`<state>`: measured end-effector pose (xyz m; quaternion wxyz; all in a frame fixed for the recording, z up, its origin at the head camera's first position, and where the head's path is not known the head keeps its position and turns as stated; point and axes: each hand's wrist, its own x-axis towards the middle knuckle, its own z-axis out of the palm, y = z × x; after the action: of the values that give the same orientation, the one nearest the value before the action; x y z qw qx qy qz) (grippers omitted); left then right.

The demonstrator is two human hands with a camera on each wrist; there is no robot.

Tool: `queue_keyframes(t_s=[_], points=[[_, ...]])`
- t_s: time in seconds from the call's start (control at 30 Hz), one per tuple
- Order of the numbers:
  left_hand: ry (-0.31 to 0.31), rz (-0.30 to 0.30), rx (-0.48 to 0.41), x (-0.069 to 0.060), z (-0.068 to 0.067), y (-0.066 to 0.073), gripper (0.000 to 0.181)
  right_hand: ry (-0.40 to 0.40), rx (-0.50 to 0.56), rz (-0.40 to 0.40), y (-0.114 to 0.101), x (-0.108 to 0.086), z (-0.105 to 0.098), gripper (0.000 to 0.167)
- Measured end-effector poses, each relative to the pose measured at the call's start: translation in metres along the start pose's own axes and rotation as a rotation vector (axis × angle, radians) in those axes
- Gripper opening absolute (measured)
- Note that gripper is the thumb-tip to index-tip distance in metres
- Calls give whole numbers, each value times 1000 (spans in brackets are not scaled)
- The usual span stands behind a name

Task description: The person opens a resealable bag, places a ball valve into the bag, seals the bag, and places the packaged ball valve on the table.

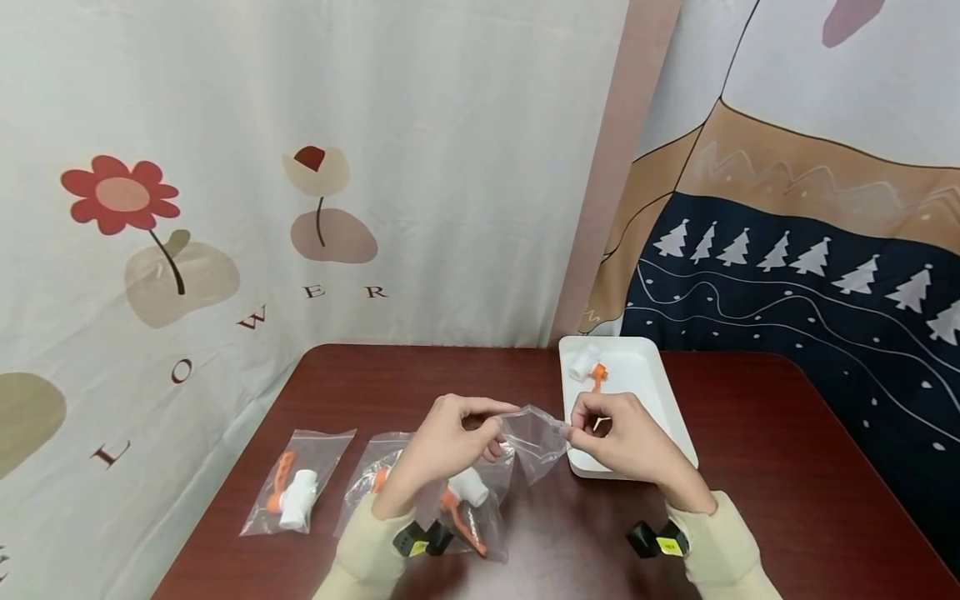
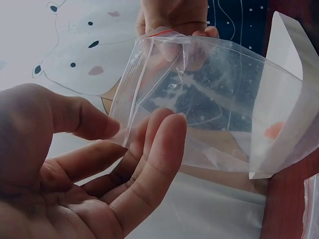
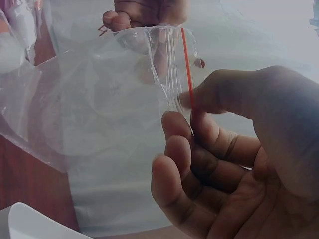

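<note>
A clear zip bag (image 1: 534,446) hangs between my two hands above the table, in front of the white tray. My left hand (image 1: 450,437) pinches one side of its mouth between thumb and finger. The opposite side is pinched by my right hand (image 1: 626,437). In the right wrist view, a red line runs along the bag's zip edge (image 3: 187,64), beside my right thumb. The bag's walls stand apart in the left wrist view, and no part shows inside it. Below my left hand lie filled bags holding a white pipe piece (image 1: 468,486) with an orange handle (image 1: 465,521).
The white tray (image 1: 671,408) at the back right holds a white piece (image 1: 582,364) with an orange part (image 1: 598,373). Another filled bag (image 1: 321,446) lies at the table's left. A printed curtain (image 1: 465,167) hangs behind the dark red table (image 1: 765,467).
</note>
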<state>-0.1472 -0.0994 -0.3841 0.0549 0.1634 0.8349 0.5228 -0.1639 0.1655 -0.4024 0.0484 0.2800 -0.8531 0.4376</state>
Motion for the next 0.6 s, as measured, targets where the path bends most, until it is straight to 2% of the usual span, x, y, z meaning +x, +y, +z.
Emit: queue_keyframes(t_s=[0.13, 0.27, 0.43, 0.6], points=[[12, -10, -6, 1, -4, -2, 35, -29, 33, 76, 3, 1, -2, 17], [32, -30, -10, 1, -8, -3, 35, -7, 32, 134, 12, 2, -6, 8], [45, -57, -14, 0, -12, -3, 36, 23, -46, 124, 28, 5, -8, 18], [51, -72, -22, -2, -16, -2, 38, -27, -126, 118, 46, 14, -7, 32]])
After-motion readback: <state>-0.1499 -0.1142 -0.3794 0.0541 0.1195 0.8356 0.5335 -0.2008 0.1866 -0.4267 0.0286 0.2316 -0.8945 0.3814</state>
